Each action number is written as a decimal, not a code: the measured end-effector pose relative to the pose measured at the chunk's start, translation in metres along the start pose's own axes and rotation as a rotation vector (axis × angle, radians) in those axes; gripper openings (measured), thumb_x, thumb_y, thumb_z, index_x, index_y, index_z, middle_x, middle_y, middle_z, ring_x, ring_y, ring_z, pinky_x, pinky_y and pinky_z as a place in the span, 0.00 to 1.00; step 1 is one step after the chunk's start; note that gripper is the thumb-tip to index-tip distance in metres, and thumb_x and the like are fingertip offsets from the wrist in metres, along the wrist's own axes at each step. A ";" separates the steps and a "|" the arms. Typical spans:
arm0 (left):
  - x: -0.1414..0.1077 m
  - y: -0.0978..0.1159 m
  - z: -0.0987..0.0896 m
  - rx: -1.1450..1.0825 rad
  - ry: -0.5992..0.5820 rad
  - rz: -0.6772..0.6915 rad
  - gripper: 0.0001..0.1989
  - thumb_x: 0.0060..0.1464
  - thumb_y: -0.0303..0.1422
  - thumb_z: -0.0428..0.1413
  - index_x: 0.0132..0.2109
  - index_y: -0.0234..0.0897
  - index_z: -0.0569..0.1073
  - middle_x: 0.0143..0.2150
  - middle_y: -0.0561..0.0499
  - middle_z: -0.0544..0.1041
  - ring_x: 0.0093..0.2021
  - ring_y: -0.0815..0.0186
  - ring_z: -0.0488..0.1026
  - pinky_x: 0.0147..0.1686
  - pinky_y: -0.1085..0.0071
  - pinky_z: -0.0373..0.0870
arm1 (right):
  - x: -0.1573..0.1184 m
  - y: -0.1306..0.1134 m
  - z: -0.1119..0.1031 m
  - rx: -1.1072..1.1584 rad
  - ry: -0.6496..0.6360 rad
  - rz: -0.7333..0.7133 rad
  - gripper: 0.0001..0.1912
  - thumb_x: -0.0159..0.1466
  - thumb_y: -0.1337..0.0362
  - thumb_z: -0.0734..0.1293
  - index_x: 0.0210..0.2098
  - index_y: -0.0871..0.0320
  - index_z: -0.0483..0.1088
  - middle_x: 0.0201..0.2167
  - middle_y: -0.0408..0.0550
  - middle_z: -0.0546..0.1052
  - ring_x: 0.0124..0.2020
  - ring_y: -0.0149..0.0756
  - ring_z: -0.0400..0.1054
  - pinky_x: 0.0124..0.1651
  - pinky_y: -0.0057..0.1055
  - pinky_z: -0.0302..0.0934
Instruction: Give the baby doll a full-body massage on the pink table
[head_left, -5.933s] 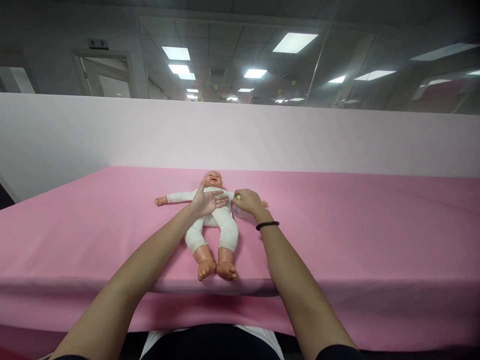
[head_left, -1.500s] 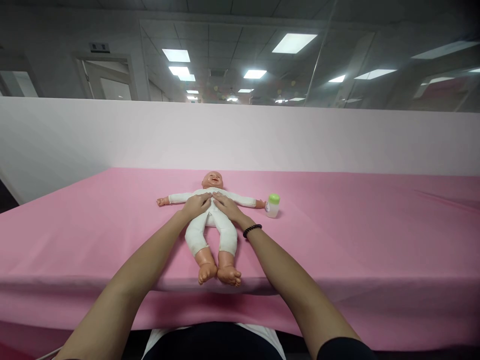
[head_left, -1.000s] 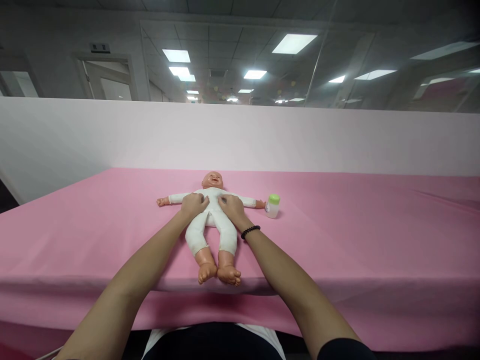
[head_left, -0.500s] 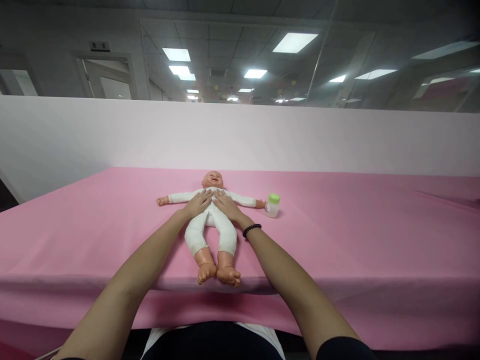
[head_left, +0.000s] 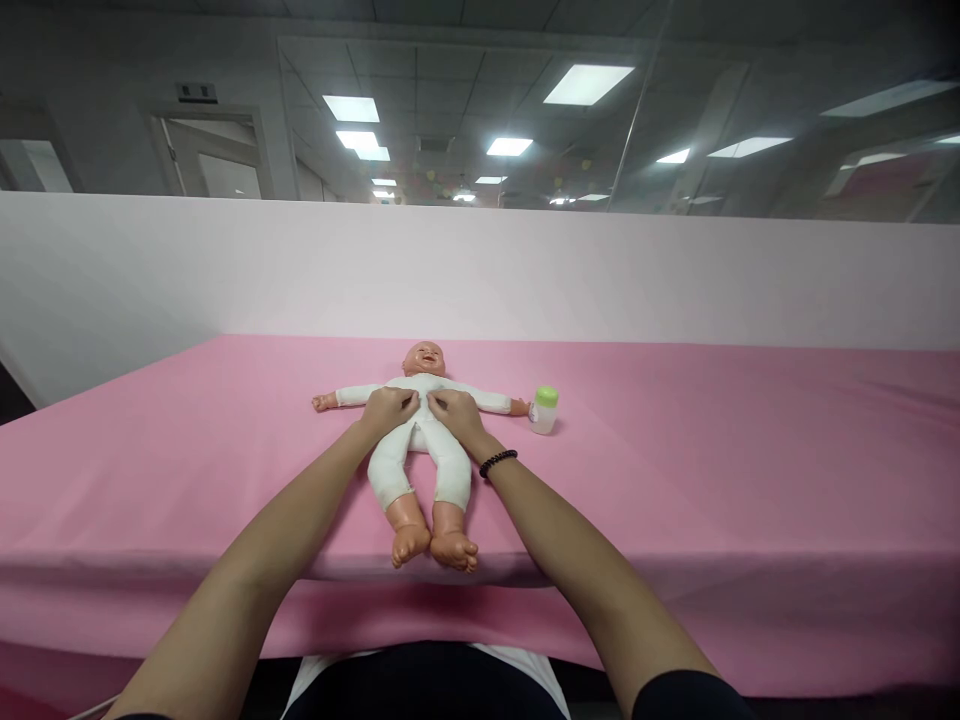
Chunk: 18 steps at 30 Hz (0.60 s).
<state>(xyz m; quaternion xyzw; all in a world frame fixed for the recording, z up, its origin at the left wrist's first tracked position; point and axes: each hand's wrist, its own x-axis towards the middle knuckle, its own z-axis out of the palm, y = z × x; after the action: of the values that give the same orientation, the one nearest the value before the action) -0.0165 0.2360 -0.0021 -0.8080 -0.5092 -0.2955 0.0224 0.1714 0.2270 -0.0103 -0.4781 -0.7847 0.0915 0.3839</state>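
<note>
While the doll (head_left: 424,436) lies face-up on the tabletop (head_left: 675,450), your left hand (head_left: 391,408) and right hand (head_left: 459,414), fingers curled, rest on its torso, any grip undeterminable; a green-capped bottle (head_left: 544,411) stands beside its outstretched arm.

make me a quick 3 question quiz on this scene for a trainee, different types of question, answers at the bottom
1. Multiple choice: what colour is the lid of the small container?
a) pink
b) green
c) black

2. Short answer: on which side, left or right, is the dark beaded bracelet worn?

3. Fill in the gap: the doll lies on its ____ on the pink cloth, with the left hand and the right hand over its front.

Key:
1. b) green
2. right
3. back
</note>
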 end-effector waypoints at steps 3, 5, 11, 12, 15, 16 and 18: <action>-0.001 0.000 -0.003 -0.095 -0.052 0.113 0.20 0.68 0.38 0.46 0.46 0.40 0.82 0.46 0.47 0.85 0.44 0.60 0.80 0.50 0.65 0.72 | 0.000 0.001 -0.002 0.066 -0.037 -0.096 0.19 0.74 0.61 0.59 0.54 0.57 0.79 0.56 0.49 0.81 0.57 0.38 0.75 0.63 0.31 0.63; 0.000 -0.001 -0.003 -0.148 -0.078 0.166 0.21 0.68 0.37 0.44 0.54 0.40 0.80 0.54 0.49 0.83 0.51 0.61 0.80 0.55 0.67 0.72 | 0.001 0.003 -0.001 0.085 -0.064 -0.113 0.22 0.75 0.61 0.58 0.59 0.59 0.76 0.60 0.50 0.77 0.62 0.38 0.71 0.68 0.32 0.60; 0.008 -0.011 0.005 -0.147 -0.152 0.153 0.28 0.68 0.40 0.43 0.69 0.36 0.68 0.72 0.45 0.66 0.73 0.58 0.62 0.73 0.59 0.55 | 0.009 0.015 0.007 0.043 -0.175 -0.036 0.29 0.76 0.56 0.56 0.72 0.59 0.61 0.74 0.50 0.59 0.77 0.40 0.49 0.77 0.42 0.42; 0.008 -0.012 0.006 -0.131 -0.156 0.130 0.29 0.68 0.41 0.44 0.70 0.35 0.67 0.74 0.44 0.64 0.75 0.57 0.59 0.74 0.57 0.53 | 0.010 0.016 0.008 0.027 -0.184 -0.008 0.29 0.77 0.55 0.56 0.73 0.60 0.59 0.75 0.50 0.57 0.78 0.42 0.46 0.78 0.45 0.40; 0.008 -0.012 0.006 -0.081 -0.135 0.065 0.30 0.67 0.43 0.46 0.69 0.32 0.67 0.73 0.39 0.64 0.74 0.53 0.59 0.72 0.56 0.56 | 0.009 0.015 0.007 -0.022 -0.167 0.075 0.33 0.76 0.54 0.57 0.74 0.64 0.57 0.76 0.56 0.53 0.78 0.47 0.43 0.78 0.47 0.40; 0.007 -0.011 0.005 -0.065 -0.117 0.046 0.29 0.66 0.44 0.46 0.66 0.31 0.70 0.71 0.37 0.67 0.72 0.52 0.63 0.69 0.56 0.59 | 0.008 0.012 0.005 -0.037 -0.146 0.093 0.33 0.76 0.53 0.58 0.73 0.66 0.58 0.76 0.58 0.54 0.78 0.48 0.45 0.77 0.46 0.42; 0.004 -0.007 0.002 -0.033 -0.078 0.012 0.26 0.65 0.45 0.47 0.57 0.31 0.76 0.61 0.35 0.77 0.62 0.49 0.73 0.61 0.56 0.67 | 0.005 0.007 0.002 -0.066 -0.091 0.113 0.30 0.75 0.54 0.59 0.70 0.67 0.64 0.72 0.62 0.62 0.75 0.50 0.54 0.74 0.43 0.49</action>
<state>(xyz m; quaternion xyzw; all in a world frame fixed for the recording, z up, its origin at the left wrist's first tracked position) -0.0204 0.2433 -0.0033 -0.8222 -0.4999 -0.2721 -0.0092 0.1734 0.2351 -0.0120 -0.5295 -0.7756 0.1087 0.3261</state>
